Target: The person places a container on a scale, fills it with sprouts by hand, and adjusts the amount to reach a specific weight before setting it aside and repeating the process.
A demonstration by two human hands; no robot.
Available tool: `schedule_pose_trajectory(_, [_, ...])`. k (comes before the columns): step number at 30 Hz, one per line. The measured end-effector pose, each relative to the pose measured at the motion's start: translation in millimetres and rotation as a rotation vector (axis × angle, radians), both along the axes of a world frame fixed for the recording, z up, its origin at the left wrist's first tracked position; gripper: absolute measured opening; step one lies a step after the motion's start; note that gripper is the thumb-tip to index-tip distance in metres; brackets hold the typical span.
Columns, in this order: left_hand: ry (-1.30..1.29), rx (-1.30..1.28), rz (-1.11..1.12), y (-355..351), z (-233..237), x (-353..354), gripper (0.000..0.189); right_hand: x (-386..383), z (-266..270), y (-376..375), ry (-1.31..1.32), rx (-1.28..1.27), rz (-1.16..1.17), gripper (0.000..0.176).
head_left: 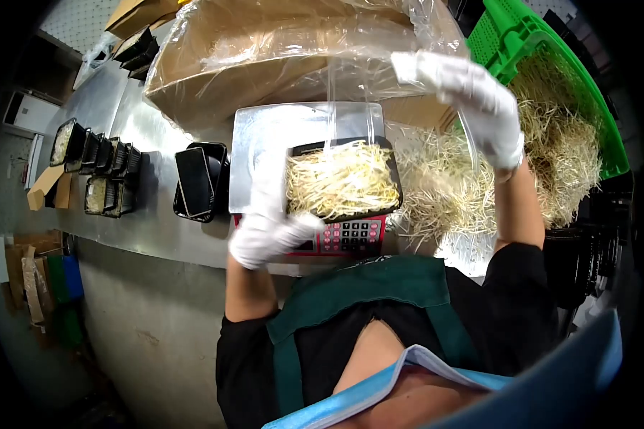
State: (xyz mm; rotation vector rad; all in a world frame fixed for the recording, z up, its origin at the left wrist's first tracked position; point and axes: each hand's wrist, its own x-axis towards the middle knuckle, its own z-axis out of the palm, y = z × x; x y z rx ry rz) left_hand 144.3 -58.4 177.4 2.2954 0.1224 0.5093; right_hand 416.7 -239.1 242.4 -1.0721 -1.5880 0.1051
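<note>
The black tray (304,149) is heaped full with pale bean sprouts (342,182). It stands on the steel plate of a scale (265,136), and the scale sits at the near edge of the surface (150,214), directly in front of the person. The pink keypad (350,236) of the scale faces the person, just under the tray.

The left hand (268,232), in a white glove, is at the near left corner of the tray. Its fingers are clenched around this corner, with the thumb lying toward the sprouts. The right hand (479,107), also in a white glove, is lifted in the air above the right part of the surface, well apart from the tray. Its fingers are half bent and blurred. A thin clear plastic film (350,93) hangs between this hand and the tray, but I cannot tell if the hand grips it or is loose.

To the right of the scale a loose heap of sprouts (444,189) lies on the surface. It spills out of a green crate (522,36) that stands tilted at the far right corner. Behind the scale, along the far edge, is a big cardboard box (265,50) wrapped in clear plastic. Just left of the scale is a short stack of empty trays (200,182). Further toward the left end stands a row of trays (100,161), some with sprouts inside.
</note>
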Motion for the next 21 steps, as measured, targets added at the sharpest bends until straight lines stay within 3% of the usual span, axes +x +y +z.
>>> schedule_pose_trajectory(1, [-0.143, -0.463, 0.068, -1.0, 9.4, 2.0, 0.104, -12.9, 0.5, -8.5, 0.389, -0.191, 0.255, 0.034])
schedule_pose_trajectory(2, [-0.281, -0.93, 0.139, -1.2, 17.8, 3.3, 0.098, -38.2, 1.4, -3.1, 0.203, -0.152, 0.226, 0.034])
schedule_pose_trajectory(4, [-0.207, -1.267, -0.467, 39.3, -3.4, 14.2, 0.081, -81.6, 7.1, -5.1, 0.297, -0.369, 0.229, 0.023])
schedule_pose_trajectory(5, [0.053, -1.329, -0.493, 34.4, 8.3, 22.1, 0.071, -84.2, -7.1, -0.7, 0.118, -0.429, 0.17, 0.02])
schedule_pose_trajectory(6, [0.028, -1.212, -0.438, 38.5, -22.7, 22.4, 0.061, -91.3, -4.4, -1.8, -0.162, -0.371, 0.086, 0.022])
schedule_pose_trajectory(8, [0.109, -0.838, -0.344, 16.6, 30.8, 13.9, 0.05, -116.5, -0.7, 6.5, 0.346, -0.241, 0.29, 0.024])
schedule_pose_trajectory(9, [-0.045, -0.948, -0.289, 5.1, 48.0, 1.6, 0.025, -104.0, -22.2, 7.2, 0.291, -0.101, 0.157, 0.025])
schedule_pose_trajectory(10, [-0.235, -0.93, -0.241, -0.2, 46.1, -7.8, 0.022, -116.5, -14.1, -1.1, 0.4, -0.123, -0.066, 0.053])
schedule_pose_trajectory(12, [-0.381, -1.006, 0.015, -13.2, 41.7, -18.6, 0.021, -120.9, -8.2, 3.2, 0.694, -0.28, -0.105, 0.093])
schedule_pose_trajectory(13, [-0.36, -1.022, 0.077, -13.2, 23.2, -22.5, 0.026, -128.9, -9.3, -2.8, 0.666, -0.361, -0.068, 0.113])
schedule_pose_trajectory(14, [-0.413, -0.994, 0.104, -27.2, 20.8, -25.7, 0.027, -133.1, -10.7, -8.6, 0.668, -0.453, 0.01, 0.117])
schedule_pose_trajectory(16, [-0.597, -0.914, 0.327, -33.1, -7.8, -23.4, 0.028, -139.7, -23.2, -12.1, 0.721, -0.376, -0.066, 0.119])
schedule_pose_trajectory(17, [-0.71, -0.956, 0.336, -35.4, -10.5, -24.1, 0.029, -144.6, -21.9, -8.3, 0.774, -0.318, -0.089, 0.121])
schedule_pose_trajectory(18, [-0.661, -0.964, 0.31, -29.2, -7.7, -31.3, 0.036, -143.4, -26.4, -4.4, 0.843, -0.28, -0.066, 0.104])
schedule_pose_trajectory(20, [-0.446, -0.942, 0.266, -30.7, 1.7, -43.6, 0.052, -163.1, -23.5, 4.7, 0.706, -0.447, -0.299, 0.068])
schedule_pose_trajectory(21, [-0.569, -0.96, 0.375, -46.2, 7.7, -39.1, 0.07, -170.2, -35.6, 12.5, 0.704, -0.327, -0.332, 0.063])
